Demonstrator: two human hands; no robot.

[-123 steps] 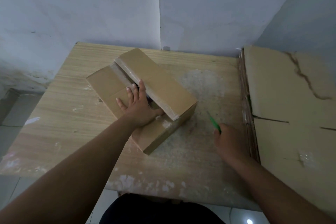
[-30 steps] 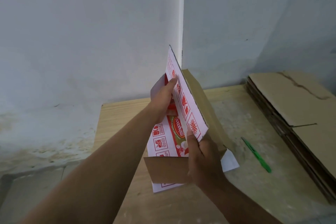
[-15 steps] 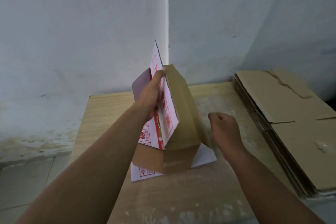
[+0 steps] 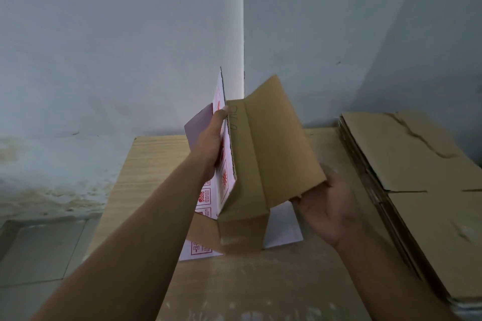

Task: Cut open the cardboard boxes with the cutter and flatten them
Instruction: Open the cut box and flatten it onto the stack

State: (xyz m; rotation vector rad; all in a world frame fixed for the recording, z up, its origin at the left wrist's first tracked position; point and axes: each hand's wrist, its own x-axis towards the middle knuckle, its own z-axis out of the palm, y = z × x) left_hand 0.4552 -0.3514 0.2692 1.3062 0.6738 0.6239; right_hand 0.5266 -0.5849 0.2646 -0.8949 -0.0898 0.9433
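Cardboard box (image 4: 260,159), as the head camera sees it, stands on end at the middle of the wooden table (image 4: 146,164), partly opened out. Its plain brown inner panels face the camera and fan toward the right. A white outer panel with red printed symbols rises on the left. Low white flaps spread on the tabletop at its foot, and a brown flap hangs forward at the bottom, slightly blurred.

The left hand (image 4: 211,141) grips the box high on its left side. It is curled round the white printed panel, with a fingertip showing at the panel's corrugated edge. Its bare forearm runs down to the lower left corner of the picture.

The right hand (image 4: 326,206) is at the lower right corner of the widest brown panel, palm turned up and toward the camera, touching the cardboard edge. Its fingers pass behind the panel and are hidden, so whether they clamp on it cannot be told. The two hands are well apart, one on each side of the box.

A stack of flattened cardboard (image 4: 417,177) lies on the right part of the table, just beside the box. Its top sheet is brown with a torn streak. Pale, stained walls (image 4: 104,47) meet in a corner behind the table, and grey floor tiles (image 4: 39,250) show at the lower left.
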